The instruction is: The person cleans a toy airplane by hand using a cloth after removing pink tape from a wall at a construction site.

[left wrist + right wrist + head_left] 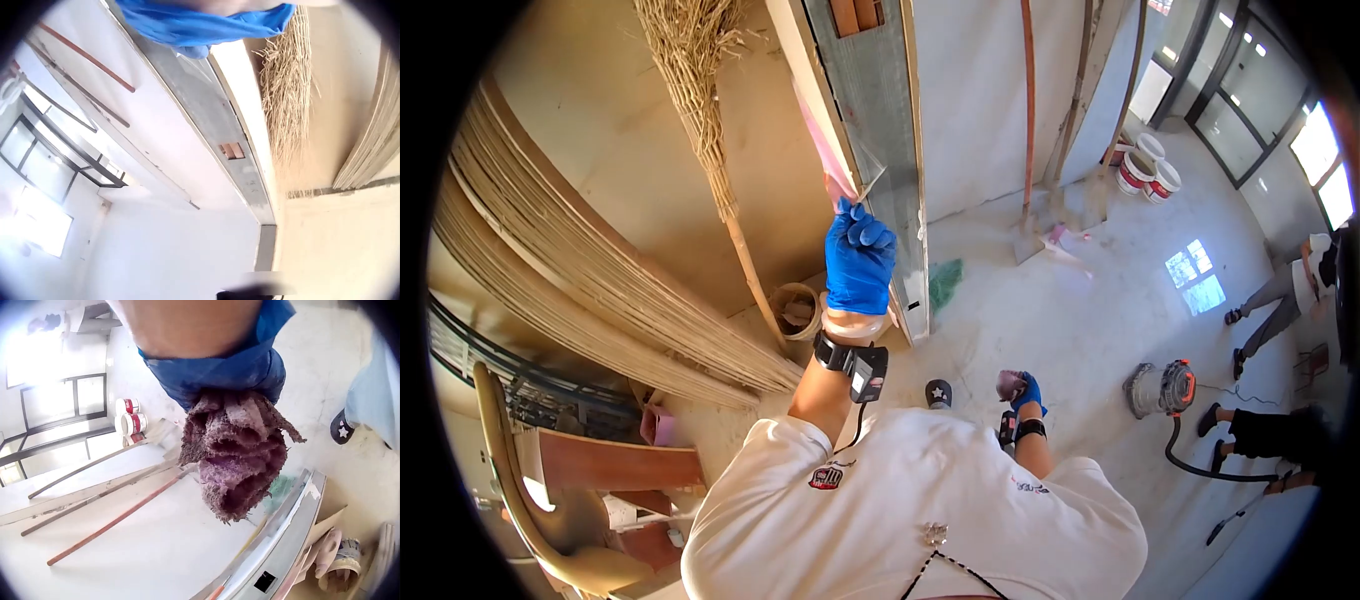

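Note:
My left hand [860, 258], in a blue glove, is raised to the edge of a grey door frame [882, 120]. Its curled fingers pinch a strip of pink film [825, 150] that runs up along the frame's side, with a clear loose flap beside it. In the left wrist view the blue glove [206, 28] covers the pinched part. Low at my other side, my right hand [1031, 392], also gloved in blue, grips a bunched, dirty purple rag [240, 450]. The rag's frayed folds hang out below the glove in the right wrist view.
A straw broom [710, 130] leans left of the frame beside stacked curved boards [590, 240] and a bucket [796, 310]. Long-handled tools [1028, 120] lean on the white wall. Paint buckets [1135, 172], a vacuum cleaner [1162, 388] and people stand to the right.

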### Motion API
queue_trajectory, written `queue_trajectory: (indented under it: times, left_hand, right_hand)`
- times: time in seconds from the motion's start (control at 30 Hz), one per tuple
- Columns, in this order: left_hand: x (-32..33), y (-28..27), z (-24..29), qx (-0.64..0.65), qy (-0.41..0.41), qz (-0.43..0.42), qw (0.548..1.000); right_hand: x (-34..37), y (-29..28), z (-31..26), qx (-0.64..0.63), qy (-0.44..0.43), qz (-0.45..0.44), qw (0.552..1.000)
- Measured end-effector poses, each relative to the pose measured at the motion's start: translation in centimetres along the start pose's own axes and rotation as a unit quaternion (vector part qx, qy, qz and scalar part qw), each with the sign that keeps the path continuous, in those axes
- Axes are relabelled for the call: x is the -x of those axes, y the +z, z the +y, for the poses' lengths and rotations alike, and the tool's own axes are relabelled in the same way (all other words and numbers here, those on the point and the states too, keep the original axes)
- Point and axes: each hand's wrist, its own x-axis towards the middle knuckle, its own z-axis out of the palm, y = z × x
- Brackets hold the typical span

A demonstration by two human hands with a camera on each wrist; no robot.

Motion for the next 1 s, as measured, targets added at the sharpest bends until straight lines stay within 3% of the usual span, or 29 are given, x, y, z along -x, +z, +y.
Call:
queue_trajectory:
  times: [0.07,0.2,0.27,0.3,0.33,0.4,0.47,0.5,0.6,0.73,0.77,0.9,1.0]
  left_hand:
    - [-0.2,-0.4,0.3,-0.001,0.008,-0.002,1.0]
    - [-0.5,-1.1,1.2,-0.009,-0.013,-0.053,0.998]
    - [-0.1,0.1,1.4,-0.013,-0.026,-0.004,1.0]
    - [-0.1,-0.3,1.5,-0.021,-0.075,-0.063,0.995]
    - [0.4,0.8,1.2,-0.021,-0.078,-0.065,0.995]
    - [1.3,3.2,-0.3,-0.076,-0.108,0.045,0.99]
    - [0.5,2.5,-0.5,-0.072,-0.095,0.008,0.993]
    - [-0.3,1.3,-0.4,-0.021,-0.118,0.028,0.992]
    - [-0.5,0.6,-1.3,0.06,-0.201,0.096,0.973]
    - [-0.4,1.5,-1.0,0.056,-0.182,0.042,0.981]
    - [-0.5,1.5,-0.4,0.059,-0.161,0.012,0.985]
    - [-1.4,3.4,1.0,0.046,-0.201,0.069,0.976]
    - [-3.2,0.9,1.5,0.069,-0.231,0.053,0.969]
  right_hand:
    - [2.7,1.0,-0.1,-0.023,-0.018,0.081,0.996]
    - [5.2,-0.6,0.4,-0.02,-0.034,0.022,0.999]
    - [7.0,-0.9,0.6,-0.011,-0.033,0.048,0.998]
    - [8.0,-1.0,0.7,0.004,-0.031,0.072,0.997]
    - [7.8,-2.0,1.0,0.019,-0.029,0.096,0.995]
    - [7.9,-3.2,1.3,-0.038,0.002,0.084,0.996]
    - [8.2,-3.7,1.4,-0.089,0.006,0.033,0.995]
    - [5.8,-7.0,2.3,-0.019,-0.021,-0.071,0.997]
    - [-1.0,-14.1,3.7,-0.039,-0.015,-0.006,0.999]
    - [5.4,-6.4,1.1,-0.043,-0.069,0.087,0.993]
    - [10.5,-1.2,-0.6,-0.024,-0.064,0.074,0.995]
    - [7.5,-2.3,0.1,-0.022,-0.062,0.065,0.996]
    - [11.4,3.9,-0.9,0.05,-0.037,0.106,0.992]
